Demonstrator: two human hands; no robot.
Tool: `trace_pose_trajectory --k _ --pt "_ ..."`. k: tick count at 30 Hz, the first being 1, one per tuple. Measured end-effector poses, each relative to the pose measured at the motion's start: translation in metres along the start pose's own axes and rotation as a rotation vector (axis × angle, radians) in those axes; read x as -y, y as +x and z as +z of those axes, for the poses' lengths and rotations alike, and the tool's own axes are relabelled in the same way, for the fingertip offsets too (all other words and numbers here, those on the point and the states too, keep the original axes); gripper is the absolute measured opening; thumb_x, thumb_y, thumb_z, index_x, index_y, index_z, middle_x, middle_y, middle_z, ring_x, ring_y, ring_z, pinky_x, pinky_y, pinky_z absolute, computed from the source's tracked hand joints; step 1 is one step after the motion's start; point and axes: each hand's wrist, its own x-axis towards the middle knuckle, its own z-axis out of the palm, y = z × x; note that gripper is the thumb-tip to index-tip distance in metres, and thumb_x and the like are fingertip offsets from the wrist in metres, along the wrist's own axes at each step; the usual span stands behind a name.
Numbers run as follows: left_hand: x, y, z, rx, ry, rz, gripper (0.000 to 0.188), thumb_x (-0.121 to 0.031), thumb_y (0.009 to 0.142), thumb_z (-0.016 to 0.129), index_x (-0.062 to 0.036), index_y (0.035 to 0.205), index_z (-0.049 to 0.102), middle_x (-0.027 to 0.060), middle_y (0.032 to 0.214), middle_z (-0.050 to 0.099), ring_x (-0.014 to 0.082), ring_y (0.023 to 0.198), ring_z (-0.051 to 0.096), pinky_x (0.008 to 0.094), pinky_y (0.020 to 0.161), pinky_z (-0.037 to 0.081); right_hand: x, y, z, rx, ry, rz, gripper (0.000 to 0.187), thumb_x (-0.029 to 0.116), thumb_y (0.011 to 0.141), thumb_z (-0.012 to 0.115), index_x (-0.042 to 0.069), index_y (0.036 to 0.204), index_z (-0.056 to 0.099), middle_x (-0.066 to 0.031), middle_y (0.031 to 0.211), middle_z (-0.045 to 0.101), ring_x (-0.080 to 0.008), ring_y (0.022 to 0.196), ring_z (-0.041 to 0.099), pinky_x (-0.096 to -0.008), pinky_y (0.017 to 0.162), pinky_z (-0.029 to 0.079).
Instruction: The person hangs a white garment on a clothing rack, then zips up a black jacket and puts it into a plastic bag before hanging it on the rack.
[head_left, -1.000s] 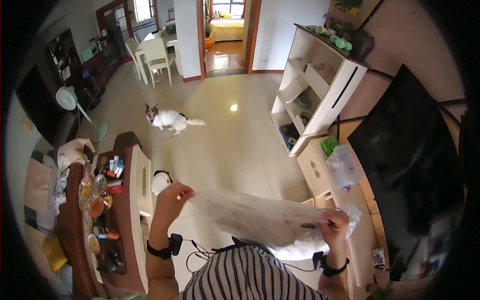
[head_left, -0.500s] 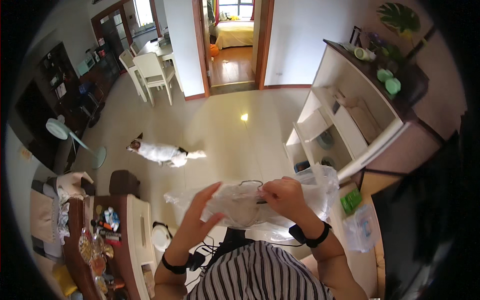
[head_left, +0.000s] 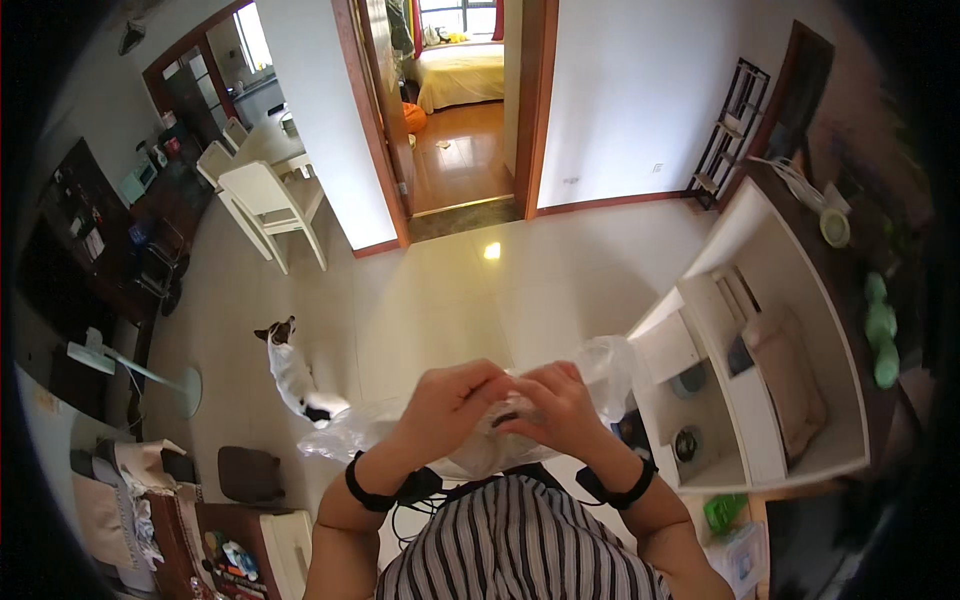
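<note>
A person's two bare hands meet in front of a striped shirt (head_left: 515, 550), above a pale tiled floor (head_left: 430, 320). The left hand (head_left: 455, 405) and right hand (head_left: 558, 402) each have a pinching grip on a clear plastic bag (head_left: 350, 425), which spreads out past both wrists. A dog (head_left: 292, 378) is on the floor ahead, to the left; a white shelf (head_left: 722, 425) stands right.

Hands (head_left: 448, 408) pinching clear plastic (head_left: 482, 456), dog (head_left: 291, 380) on tiled floor (head_left: 425, 305).
</note>
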Motion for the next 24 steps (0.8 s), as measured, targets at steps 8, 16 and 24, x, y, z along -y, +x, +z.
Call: trace_pose_trajectory --k 8,16,24 --pt "0.073 0.211 -0.102 -0.259 0.028 -0.039 0.015 -0.011 0.085 0.056 0.002 0.079 0.06 0.0027 0.067 0.059 0.0062 0.062 0.051 0.0201 0.057 0.04 -0.248 0.152 0.035 0.252 -0.132 0.18 0.07 0.041 0.061 0.074 0.011 0.118 0.049 -0.0061 0.119 0.052 -0.0208 0.109 0.049 -0.0417 0.099 0.026" --pt "0.161 0.406 -0.191 -0.367 -0.051 -0.034 0.013 -0.009 0.086 0.056 0.0022 0.08 0.06 0.0024 0.069 0.059 0.0059 0.064 0.052 0.0199 0.059 0.041 -0.393 0.358 0.077 0.055 0.012 0.009 0.06 0.029 0.059 0.077 0.012 0.112 0.054 -0.0073 0.111 0.056 -0.0233 0.102 0.052 -0.04 0.095 0.032" --pt "0.261 0.653 -0.247 -0.093 -0.027 0.0 0.012 -0.009 0.085 0.058 0.003 0.081 0.059 0.0043 0.069 0.059 0.008 0.065 0.052 0.0224 0.058 0.042 -0.585 0.48 0.127 0.233 -0.068 0.114 0.02 0.015 0.065 0.07 0.006 0.073 0.054 -0.0083 0.077 0.056 -0.0268 0.079 0.055 -0.038 0.075 0.042"
